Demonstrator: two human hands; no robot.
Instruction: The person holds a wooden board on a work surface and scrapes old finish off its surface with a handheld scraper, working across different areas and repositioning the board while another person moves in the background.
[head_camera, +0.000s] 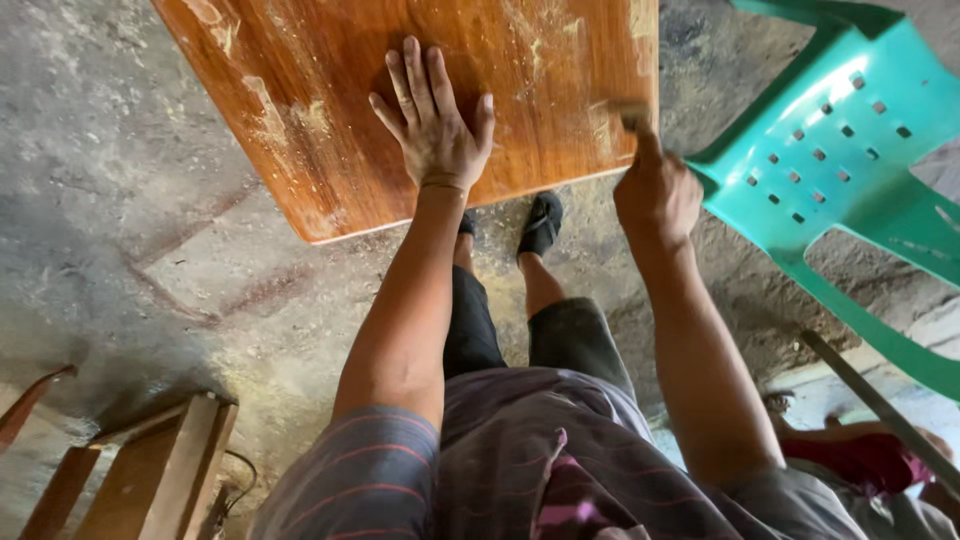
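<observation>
Blurred brush (632, 118) in right hand (657, 190)

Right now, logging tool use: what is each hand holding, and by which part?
Right hand grips a blurred tool, maybe a brush, by its handle. Left hand holds nothing, flat on the wooden board.

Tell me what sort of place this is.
Probably a small woodworking or furniture workshop. A dusty reddish wooden board is under the left hand, the right hand holds a brush-like tool, and the bare concrete floor is strewn with sawdust.

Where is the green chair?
In the head view, the green plastic chair stands on the floor at the upper right, just right of the wooden board and the right hand.
</observation>
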